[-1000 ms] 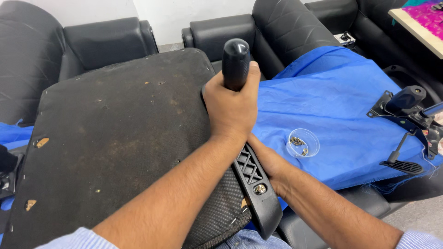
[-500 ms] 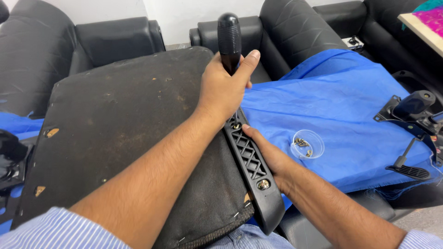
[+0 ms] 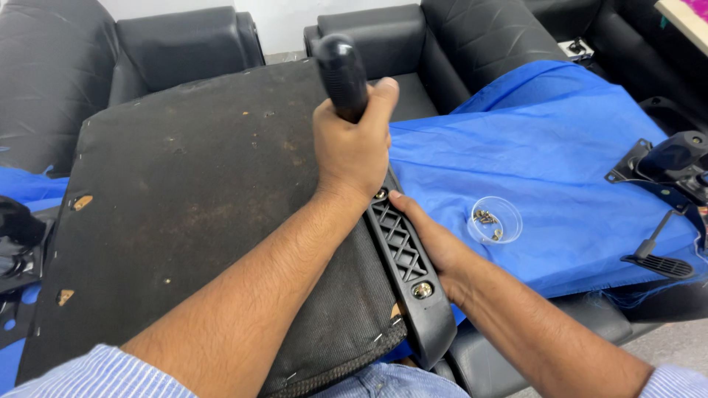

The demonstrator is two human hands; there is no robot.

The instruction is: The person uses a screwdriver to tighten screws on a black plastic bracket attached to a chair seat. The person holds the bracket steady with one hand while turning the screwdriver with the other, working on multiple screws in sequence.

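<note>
Black plastic armrest bracket (image 3: pixel 408 269) nearest, lattice-ribbed, w/ a silvery bolt head low on it, running along the rt edge of the upturned chair seat (image 3: pixel 206 206). Striped light-blue sleeves at bottom corners. Right hand (image 3: pixel 431 247) lying alongside bracket's outer edge, fingers straight and pressed to the plastic, thumb side hidden; bracing, not wrapped round it. Left hand (image 3: pixel 354 151) clenched in a full fist on the thick black tool handle (image 3: pixel 343 74), thumb up along its side, handle upright over the bracket's top end; tip hidden under the fist. Seat underside: dark fabric, dusty, stained, small tan patches near lt edge, lying tilted across black sofas. Rt of hands, blue cloth (image 3: pixel 546 155) spread out; on it a small clear round cup (image 3: pixel 495 220) w/ a few screws inside, near right hand but apart. Farther rt, black metal chair mechanism (image 3: pixel 667 166) w/ lever. Beyond all, black leather sofa (image 3: pixel 442 37) backs.
</note>
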